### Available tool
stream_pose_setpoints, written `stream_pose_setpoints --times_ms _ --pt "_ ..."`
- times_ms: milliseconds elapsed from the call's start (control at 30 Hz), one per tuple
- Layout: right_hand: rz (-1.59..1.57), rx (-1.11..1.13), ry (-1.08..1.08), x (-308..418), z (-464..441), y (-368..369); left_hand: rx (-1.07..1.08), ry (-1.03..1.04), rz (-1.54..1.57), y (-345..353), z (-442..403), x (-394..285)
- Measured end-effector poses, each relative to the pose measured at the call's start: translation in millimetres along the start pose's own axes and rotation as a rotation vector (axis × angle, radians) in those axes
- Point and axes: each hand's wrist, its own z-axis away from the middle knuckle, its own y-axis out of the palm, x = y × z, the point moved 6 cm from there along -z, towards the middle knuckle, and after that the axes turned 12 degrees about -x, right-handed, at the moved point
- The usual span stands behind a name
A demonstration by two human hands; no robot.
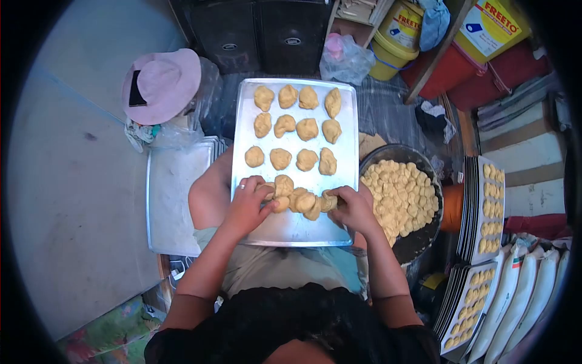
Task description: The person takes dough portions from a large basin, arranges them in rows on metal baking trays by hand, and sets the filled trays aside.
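A metal baking tray point(291, 233) rests across my lap. Rows of yellowish dough pieces point(280, 159) sit spaced out on its far part. Nearer to me, several more dough pieces point(306, 202) lie bunched in a cluster between my hands. My left hand point(247, 205), with a ring on one finger, has its fingers curled round a dough piece at the cluster's left end. At the right end, my right hand point(351, 209) pinches another dough piece point(328, 201) between thumb and fingers.
To the right stands a round dark basin point(418, 246) heaped with dough pieces. Stacked trays of shaped dough point(470, 306) are beyond it. Empty metal trays point(176, 200) lie left, below a pink hat point(160, 85). Yellow buckets point(397, 36) and black speakers point(291, 36) stand at the back.
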Motion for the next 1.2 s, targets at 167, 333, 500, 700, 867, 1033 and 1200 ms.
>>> stream_pose_setpoints --times_ms 167,333,500,700,867,1033,1200 --pt "0.117 -0.173 -0.078 11 -9 -6 -0.098 -0.081 0.117 -8 -1 20" --pt "0.001 -0.167 -0.214 53 -33 23 -0.073 -0.327 0.233 -6 -2 37" --pt "0.109 -0.059 -0.207 75 -43 82 -0.234 -0.353 0.259 -4 3 45" --pt "-0.042 0.18 -0.063 58 -33 73 -0.363 -0.346 0.309 9 12 60" --pt "-0.08 0.004 -0.046 39 -42 45 -0.453 -0.318 0.356 6 13 57" --pt "0.164 -0.196 -0.263 60 -29 41 -0.489 -0.216 0.26 -5 10 45" --pt "0.257 0.097 -0.367 91 -4 55 -0.566 -0.098 0.273 -31 8 14"
